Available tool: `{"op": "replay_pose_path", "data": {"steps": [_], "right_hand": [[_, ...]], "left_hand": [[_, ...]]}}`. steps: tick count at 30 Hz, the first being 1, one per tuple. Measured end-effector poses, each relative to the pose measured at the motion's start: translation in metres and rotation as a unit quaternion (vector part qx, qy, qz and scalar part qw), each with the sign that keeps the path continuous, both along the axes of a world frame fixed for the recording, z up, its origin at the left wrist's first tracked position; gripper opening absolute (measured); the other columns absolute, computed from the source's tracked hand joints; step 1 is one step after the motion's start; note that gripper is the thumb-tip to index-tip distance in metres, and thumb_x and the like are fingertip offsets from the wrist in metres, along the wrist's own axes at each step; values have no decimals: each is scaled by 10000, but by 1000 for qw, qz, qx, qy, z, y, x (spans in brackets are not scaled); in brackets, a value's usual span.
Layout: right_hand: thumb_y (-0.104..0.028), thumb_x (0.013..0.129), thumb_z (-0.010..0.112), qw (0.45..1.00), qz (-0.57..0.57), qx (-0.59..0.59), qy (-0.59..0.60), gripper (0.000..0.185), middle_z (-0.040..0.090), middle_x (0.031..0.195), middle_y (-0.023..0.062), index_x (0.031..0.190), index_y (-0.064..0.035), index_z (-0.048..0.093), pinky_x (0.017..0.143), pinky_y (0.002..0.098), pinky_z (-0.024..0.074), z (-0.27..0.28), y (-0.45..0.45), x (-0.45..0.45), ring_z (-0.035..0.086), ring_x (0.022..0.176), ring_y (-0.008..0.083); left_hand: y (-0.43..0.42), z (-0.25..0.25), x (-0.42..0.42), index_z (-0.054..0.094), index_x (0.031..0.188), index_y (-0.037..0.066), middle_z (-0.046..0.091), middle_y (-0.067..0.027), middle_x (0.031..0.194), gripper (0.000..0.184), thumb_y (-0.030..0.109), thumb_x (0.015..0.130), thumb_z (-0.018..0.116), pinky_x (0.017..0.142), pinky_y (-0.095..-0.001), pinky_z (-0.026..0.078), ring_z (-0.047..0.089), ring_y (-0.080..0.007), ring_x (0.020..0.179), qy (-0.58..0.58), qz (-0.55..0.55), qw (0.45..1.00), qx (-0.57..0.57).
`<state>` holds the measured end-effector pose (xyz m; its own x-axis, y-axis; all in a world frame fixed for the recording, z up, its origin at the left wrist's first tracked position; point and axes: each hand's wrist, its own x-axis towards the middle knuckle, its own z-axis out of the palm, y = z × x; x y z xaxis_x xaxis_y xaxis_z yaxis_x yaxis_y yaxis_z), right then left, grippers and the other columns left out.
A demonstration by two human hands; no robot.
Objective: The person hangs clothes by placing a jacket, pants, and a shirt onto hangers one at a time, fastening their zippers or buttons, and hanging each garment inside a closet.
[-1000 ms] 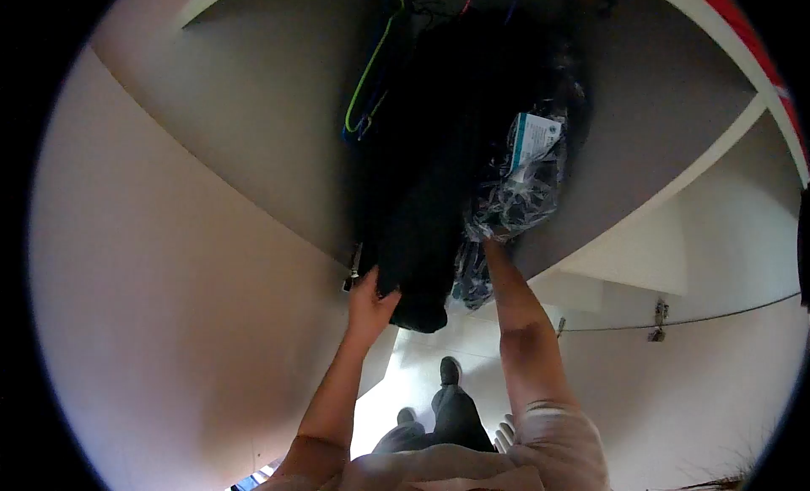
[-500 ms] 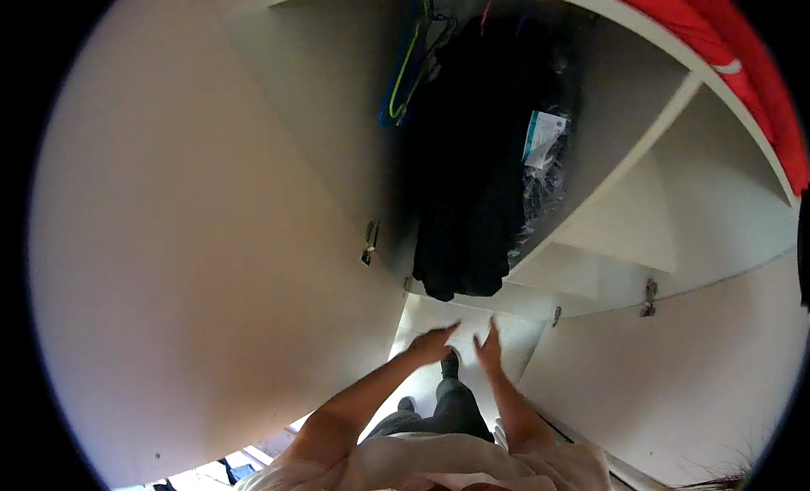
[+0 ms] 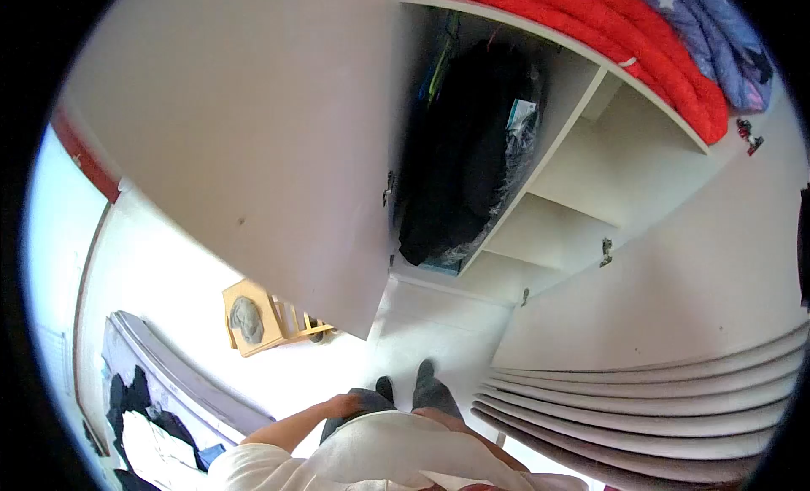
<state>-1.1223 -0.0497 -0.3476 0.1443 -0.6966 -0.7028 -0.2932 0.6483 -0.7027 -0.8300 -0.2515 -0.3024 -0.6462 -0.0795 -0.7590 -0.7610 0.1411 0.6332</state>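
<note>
My left hand (image 3: 342, 406) rests low by my left thigh, against the grey trousers (image 3: 369, 401); its fingers are too small and blurred to make out. Only the edge of my right hand (image 3: 430, 414) shows at my right thigh, mostly hidden by my white shirt (image 3: 380, 449). Neither hand is seen touching the wardrobe. Ahead, black garments (image 3: 460, 153) hang in the open wardrobe, some under clear plastic with a white and teal label (image 3: 521, 115). Green and blue hangers (image 3: 439, 69) hang to their left.
The wardrobe door (image 3: 278, 153) stands open at left, another door (image 3: 624, 297) at right. Shelves (image 3: 582, 179) lie beside the garments, with red bedding (image 3: 591, 31) on top. Behind are a wooden chair (image 3: 274, 326), a bed (image 3: 186, 364) with clothes, and a slatted piece (image 3: 641, 415).
Both hands have dropped from in front of the garments to my thighs. My view has drawn back and turned, bringing the chair, the bed and the slatted piece into sight.
</note>
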Motion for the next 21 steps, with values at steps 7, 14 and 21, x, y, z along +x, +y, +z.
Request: {"op": "replay_pose_path", "data": {"steps": [7,14,21], "right_hand": [[-209,829,544,993,-78,60,63,234,611,798,108,914,5,582,629,334,475,-15,53,-13,600,687,236],[-197,833,539,992,-49,85,83,217,605,769,105,907,2,582,603,327,476,-38,60,-51,604,669,230],[-185,837,534,988,-14,97,117,201,599,740,102,899,0,583,577,320,476,-38,60,-12,608,650,224]], "left_hand": [[121,-68,229,586,1009,109,626,-170,904,261,137,761,508,757,-418,472,600,-318,845,-177,357,871,-287],[399,-40,230,615,984,71,607,-172,1029,311,143,683,589,832,-404,460,564,-316,979,-261,571,765,-143],[567,-36,221,672,916,87,645,-175,909,314,335,750,574,756,-403,470,610,-298,845,-225,619,749,-77]]}}
